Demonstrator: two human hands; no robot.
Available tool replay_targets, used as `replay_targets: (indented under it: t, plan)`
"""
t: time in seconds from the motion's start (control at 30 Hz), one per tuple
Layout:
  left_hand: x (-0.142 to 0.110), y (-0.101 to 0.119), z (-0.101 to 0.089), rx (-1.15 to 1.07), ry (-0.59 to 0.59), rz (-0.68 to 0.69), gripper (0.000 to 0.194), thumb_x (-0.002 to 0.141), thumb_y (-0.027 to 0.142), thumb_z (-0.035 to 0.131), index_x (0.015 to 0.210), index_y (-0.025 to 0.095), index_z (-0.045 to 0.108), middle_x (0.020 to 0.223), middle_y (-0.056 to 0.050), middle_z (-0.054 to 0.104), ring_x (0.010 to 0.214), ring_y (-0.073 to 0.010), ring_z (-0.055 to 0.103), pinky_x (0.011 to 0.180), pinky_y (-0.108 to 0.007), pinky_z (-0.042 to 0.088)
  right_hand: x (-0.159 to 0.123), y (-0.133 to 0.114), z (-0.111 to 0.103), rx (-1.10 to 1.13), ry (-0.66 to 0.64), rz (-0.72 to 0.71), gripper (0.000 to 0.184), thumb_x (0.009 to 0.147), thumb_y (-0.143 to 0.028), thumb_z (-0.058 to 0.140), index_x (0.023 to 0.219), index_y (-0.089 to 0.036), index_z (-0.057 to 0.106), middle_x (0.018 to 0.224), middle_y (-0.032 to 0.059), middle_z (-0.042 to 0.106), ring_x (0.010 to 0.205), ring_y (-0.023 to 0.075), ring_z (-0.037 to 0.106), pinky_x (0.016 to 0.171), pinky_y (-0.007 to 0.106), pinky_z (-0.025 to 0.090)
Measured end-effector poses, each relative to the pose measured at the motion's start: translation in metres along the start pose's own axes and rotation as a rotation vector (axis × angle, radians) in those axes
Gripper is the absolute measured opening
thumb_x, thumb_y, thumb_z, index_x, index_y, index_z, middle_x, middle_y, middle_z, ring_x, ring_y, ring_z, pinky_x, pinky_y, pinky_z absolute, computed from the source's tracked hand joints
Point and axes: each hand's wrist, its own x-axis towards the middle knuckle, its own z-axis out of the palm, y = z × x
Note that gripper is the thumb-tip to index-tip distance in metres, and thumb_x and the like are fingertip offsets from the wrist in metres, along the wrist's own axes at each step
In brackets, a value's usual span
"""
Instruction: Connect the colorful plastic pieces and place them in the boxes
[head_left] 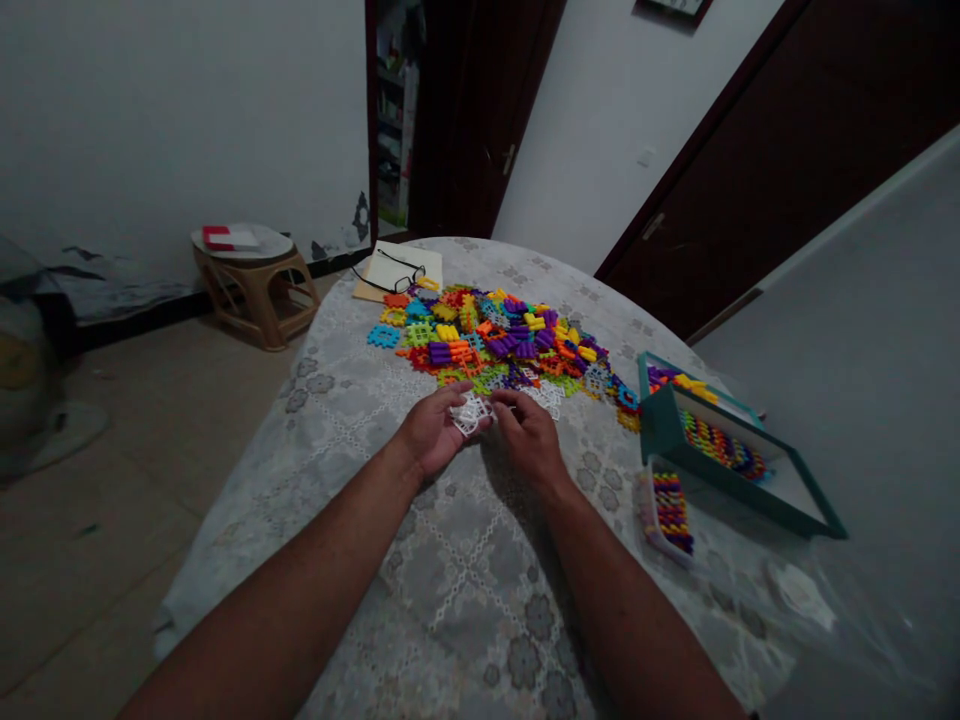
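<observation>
My left hand is curled palm up around several white lattice building pieces. Thumb and fingers hold them from the left and below. My right hand is closed in a pinch at the right edge of these white pieces; its fingertips hide what exactly they grip. More white lattice pieces lie on the table just beyond my right hand. Behind both hands spreads a big heap of coloured plastic building pieces, with flat notched squares and ribbed purple, orange and yellow ones.
The round table has a grey patterned tablecloth. On the right are a teal box and a clear plastic tub, both with coloured pieces. Black glasses rest on a notebook at the back left. A stool stands beyond.
</observation>
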Motion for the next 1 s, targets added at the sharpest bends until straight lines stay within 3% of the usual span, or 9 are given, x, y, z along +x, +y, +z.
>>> replay_targets:
  t: [0.07,0.17,0.37,0.6,0.73,0.87,1.0]
  plan:
    - [0.0,0.001,0.0,0.007,0.031,0.005,0.037,0.079,0.004,0.06,0.114,0.013,0.068,0.105,-0.016,0.076,0.088,-0.0265,0.079,0.073,-0.038,0.068,0.0,0.008,-0.004,-0.2,0.042,-0.072,0.027,0.099,-0.036,0.06,0.113,-0.023,0.078,0.111,0.0087,0.077,0.1,0.0243,0.069,0.094,0.038,0.053]
    - [0.002,0.004,-0.001,-0.018,0.087,0.047,0.035,0.079,0.007,0.06,0.112,0.014,0.069,0.104,-0.016,0.076,0.087,-0.027,0.079,0.074,-0.039,0.068,-0.001,0.016,-0.008,-0.5,-0.02,-0.154,0.025,0.101,-0.03,0.056,0.113,-0.02,0.076,0.113,0.0119,0.074,0.109,0.0264,0.067,0.1,0.039,0.051]
    - [0.007,0.008,-0.004,-0.121,0.138,0.165,0.027,0.079,0.009,0.058,0.103,0.015,0.07,0.095,-0.012,0.074,0.084,-0.0251,0.075,0.076,-0.041,0.068,-0.001,0.01,0.004,-0.85,-0.139,-0.059,0.026,0.104,-0.037,0.064,0.121,-0.019,0.073,0.121,0.0141,0.067,0.104,0.0264,0.064,0.088,0.036,0.049]
    - [0.006,0.008,-0.002,-0.141,0.133,0.182,0.023,0.081,0.01,0.059,0.101,0.015,0.07,0.092,-0.011,0.074,0.083,-0.0246,0.074,0.075,-0.041,0.068,0.014,0.01,0.001,-0.748,-0.19,0.031,0.008,0.096,-0.027,0.072,0.099,-0.021,0.067,0.105,0.0061,0.068,0.099,0.0206,0.061,0.085,0.029,0.043]
    - [0.005,0.008,-0.002,-0.12,0.088,0.16,0.019,0.084,0.014,0.061,0.1,0.014,0.07,0.095,-0.012,0.077,0.083,-0.0249,0.075,0.072,-0.039,0.066,0.016,0.012,0.001,-0.696,-0.158,0.033,0.012,0.092,-0.026,0.072,0.1,-0.021,0.065,0.096,0.0028,0.069,0.086,0.0184,0.059,0.075,0.028,0.039]
    - [0.006,0.007,-0.003,-0.109,0.047,0.154,0.018,0.086,0.018,0.062,0.102,0.014,0.071,0.096,-0.011,0.077,0.083,-0.0245,0.075,0.072,-0.038,0.066,0.021,0.012,0.002,-0.703,-0.195,0.072,0.008,0.09,-0.026,0.07,0.086,-0.021,0.065,0.086,0.0035,0.07,0.078,0.0184,0.059,0.068,0.029,0.035]
    - [0.008,0.007,-0.005,-0.116,0.047,0.164,0.019,0.085,0.019,0.064,0.102,0.014,0.071,0.102,-0.013,0.077,0.089,-0.026,0.076,0.075,-0.041,0.067,0.026,0.014,0.001,-0.735,-0.124,0.083,0.014,0.084,-0.029,0.077,0.083,-0.023,0.065,0.082,0.0036,0.07,0.073,0.0187,0.058,0.064,0.029,0.032]
